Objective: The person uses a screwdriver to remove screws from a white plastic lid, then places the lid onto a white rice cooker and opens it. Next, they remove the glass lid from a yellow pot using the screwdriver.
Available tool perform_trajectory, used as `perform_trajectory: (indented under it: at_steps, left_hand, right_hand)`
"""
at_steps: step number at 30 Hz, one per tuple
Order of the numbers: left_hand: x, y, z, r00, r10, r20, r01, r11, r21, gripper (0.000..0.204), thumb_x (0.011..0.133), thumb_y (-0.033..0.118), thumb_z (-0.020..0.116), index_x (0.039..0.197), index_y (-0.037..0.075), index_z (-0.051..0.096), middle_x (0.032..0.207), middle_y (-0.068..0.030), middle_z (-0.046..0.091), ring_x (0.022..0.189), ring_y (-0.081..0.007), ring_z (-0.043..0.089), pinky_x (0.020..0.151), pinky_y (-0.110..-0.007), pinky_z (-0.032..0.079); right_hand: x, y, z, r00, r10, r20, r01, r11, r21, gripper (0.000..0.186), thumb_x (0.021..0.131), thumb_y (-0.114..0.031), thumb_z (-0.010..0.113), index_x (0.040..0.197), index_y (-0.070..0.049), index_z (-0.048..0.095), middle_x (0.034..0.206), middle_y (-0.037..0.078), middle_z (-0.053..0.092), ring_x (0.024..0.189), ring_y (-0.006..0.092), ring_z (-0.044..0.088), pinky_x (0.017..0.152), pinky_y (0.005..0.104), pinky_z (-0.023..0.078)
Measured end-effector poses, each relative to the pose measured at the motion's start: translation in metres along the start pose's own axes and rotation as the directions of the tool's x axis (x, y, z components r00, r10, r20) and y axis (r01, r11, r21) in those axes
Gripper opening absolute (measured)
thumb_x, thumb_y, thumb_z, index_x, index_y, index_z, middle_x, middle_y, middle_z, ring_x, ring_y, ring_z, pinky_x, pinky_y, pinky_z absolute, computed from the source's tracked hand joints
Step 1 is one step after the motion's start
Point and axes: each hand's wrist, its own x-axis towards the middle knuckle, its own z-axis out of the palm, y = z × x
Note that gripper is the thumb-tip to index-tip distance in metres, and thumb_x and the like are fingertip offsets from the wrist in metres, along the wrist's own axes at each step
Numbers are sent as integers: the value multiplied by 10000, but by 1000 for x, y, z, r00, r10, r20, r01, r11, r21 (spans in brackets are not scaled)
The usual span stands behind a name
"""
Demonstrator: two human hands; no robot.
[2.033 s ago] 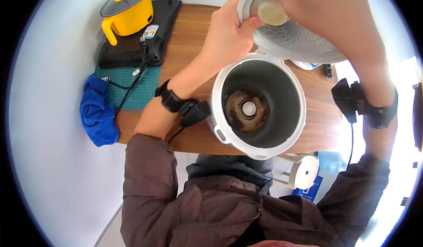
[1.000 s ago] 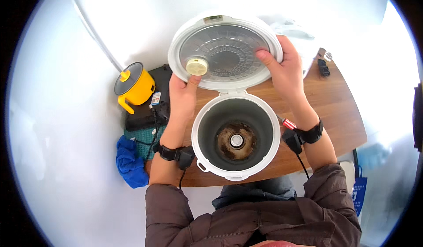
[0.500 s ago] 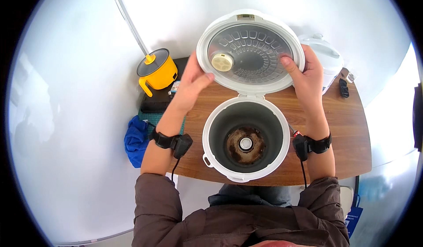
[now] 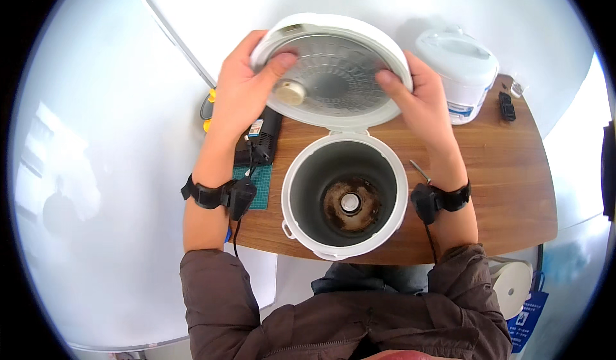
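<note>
In the head view, the left hand (image 4: 242, 84) and right hand (image 4: 420, 100) grasped opposite sides of the lid (image 4: 333, 81), raised beyond the open cooker body (image 4: 378, 161); its underside faced the camera, long axis left-to-right, dipping slightly rightward.

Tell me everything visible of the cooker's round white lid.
The round, white, plastic-looking lid stands open behind the grey-lined white cooker body, underside facing the camera, joined to it by a white hinge. Inside is a silvery, metal-looking plate with patterned rings; a round cream cap sits at its lower left, and a small slot shows at upper left. The left hand and right hand grip opposite sides, thumbs over the inner face.
</note>
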Motion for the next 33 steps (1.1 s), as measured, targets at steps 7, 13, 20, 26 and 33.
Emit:
perform_trajectory:
  at_steps: [7, 13, 20, 26, 33]
  left_hand:
    - [-7, -1, 12, 993, -23, -112, 12, 995, -96, 366, 930, 288, 789, 1149, 26, 658, 1018, -17, 718, 943, -104, 629, 868, -264, 503]
    - [-8, -5, 11, 991, 3, -135, -7, 1000, -29, 399, 936, 310, 783, 1188, 29, 653, 1051, -16, 702, 971, -107, 613, 898, -267, 492]
    - [-4, -16, 1, 998, 1, -55, -6, 996, -84, 459, 1033, 342, 651, 1346, 12, 592, 1190, -50, 677, 1087, -137, 604, 977, -288, 474]
    - [-1, -34, -5, 998, 44, -37, -53, 941, -333, 543, 1106, 340, 484, 1487, -42, 427, 1397, -122, 579, 1277, -205, 551, 1095, -360, 435]
    - [7, -61, -16, 986, 125, -112, -147, 963, -226, 589, 1098, 375, 481, 1515, -31, 390, 1464, -132, 531, 1320, -240, 530, 1116, -390, 430]
  right_hand:
    - [-2, -2, 5, 999, -31, -32, 28, 996, -83, 264, 956, -238, 744, 1085, -11, 703, 819, 92, 707, 734, 133, 615, 694, 309, 512]
    - [1, 3, -9, 992, -22, 127, 20, 1000, 9, 398, 931, -237, 781, 1240, -10, 674, 1006, 65, 731, 911, 129, 650, 808, 301, 531]
    - [2, 35, -41, 897, -102, 429, 74, 994, 81, 523, 946, -217, 761, 1383, -7, 565, 1120, 87, 702, 1004, 154, 627, 912, 315, 525]
    - [6, 31, -39, 885, -28, 465, -64, 981, 182, 555, 987, -133, 688, 1474, 9, 462, 1329, 103, 628, 1235, 165, 566, 1058, 338, 457]
    - [2, 0, -32, 905, 44, 424, -146, 966, 212, 539, 972, 3, 648, 1471, 25, 448, 1295, 88, 629, 1216, 149, 555, 1054, 329, 457]
